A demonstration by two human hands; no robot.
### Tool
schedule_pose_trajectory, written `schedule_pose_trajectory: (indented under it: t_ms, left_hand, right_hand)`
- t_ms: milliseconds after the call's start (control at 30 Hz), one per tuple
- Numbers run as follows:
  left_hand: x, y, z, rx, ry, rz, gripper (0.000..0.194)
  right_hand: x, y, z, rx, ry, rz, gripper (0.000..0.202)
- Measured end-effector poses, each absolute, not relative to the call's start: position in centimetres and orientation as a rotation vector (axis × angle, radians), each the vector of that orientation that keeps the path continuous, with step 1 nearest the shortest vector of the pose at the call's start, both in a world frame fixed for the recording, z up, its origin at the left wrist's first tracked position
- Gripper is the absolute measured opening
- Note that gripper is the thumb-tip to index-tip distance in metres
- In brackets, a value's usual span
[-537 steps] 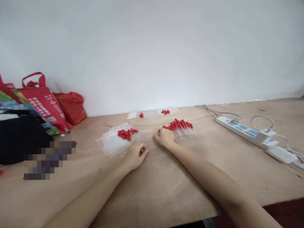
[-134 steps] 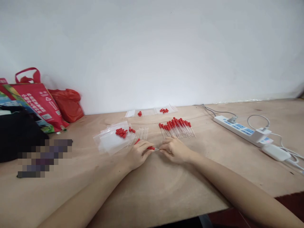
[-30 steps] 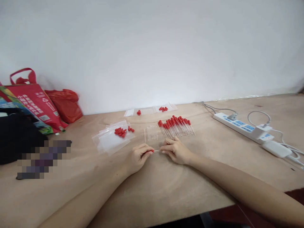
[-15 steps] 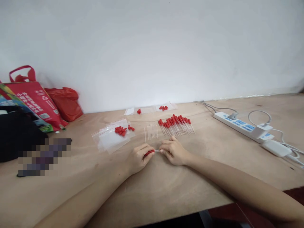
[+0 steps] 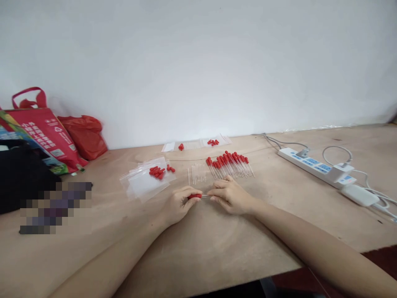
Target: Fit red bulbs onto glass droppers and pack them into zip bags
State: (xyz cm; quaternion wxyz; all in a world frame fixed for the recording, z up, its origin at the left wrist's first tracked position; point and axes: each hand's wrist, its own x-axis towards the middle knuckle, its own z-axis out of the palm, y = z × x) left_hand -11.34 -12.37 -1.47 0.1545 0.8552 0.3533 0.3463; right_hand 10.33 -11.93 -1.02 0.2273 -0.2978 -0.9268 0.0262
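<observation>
Dropper (image 5: 199, 196) is spanning both hands on the near side of the tubes (image 5: 198, 173), left hand (image 5: 181, 203) pinching its bulb (image 5: 194, 196), right hand (image 5: 230, 196) pinching its stem (image 5: 205, 195). Bags (image 5: 144, 183) are lying left of the tubes, other droppers (image 5: 232, 164) right of them.

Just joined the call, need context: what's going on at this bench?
The person's left hand pinches a red rubber bulb, and the right hand holds the clear tube at its end. Beyond them, bare clear tubes lie beside a row of red-capped tubes. Loose red bulbs sit on clear plastic bags to the left. A power strip lies to the right.
</observation>
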Motion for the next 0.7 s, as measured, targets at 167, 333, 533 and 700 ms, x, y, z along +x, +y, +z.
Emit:
schedule_pose_trajectory:
  t_ms: [167,333,533,700]
  left_hand:
    - [-11.9,-12.1,-1.6,2.448,1.104,1.004,0.015]
    - [-12.5,-11.8,-1.9,2.476,1.253,1.006,0.032]
    - [-15.9,-8.4,-0.4,2.425,1.936,1.042,0.041]
    - [-19.8,-4.4,0.1,1.981,2.502,0.635,0.049]
  right_hand:
    - [10.9,-11.7,-0.9,-0.933,-2.506,0.069,0.022]
    - [11.1,-11.3,-1.4,-1.063,-2.399,0.031,0.017]
    - [11.2,-9.0,-2.3,-1.544,-1.92,-0.082,0.022]
    - [9.7,-6.6,-2.4,-1.712,-1.849,-0.221,0.023]
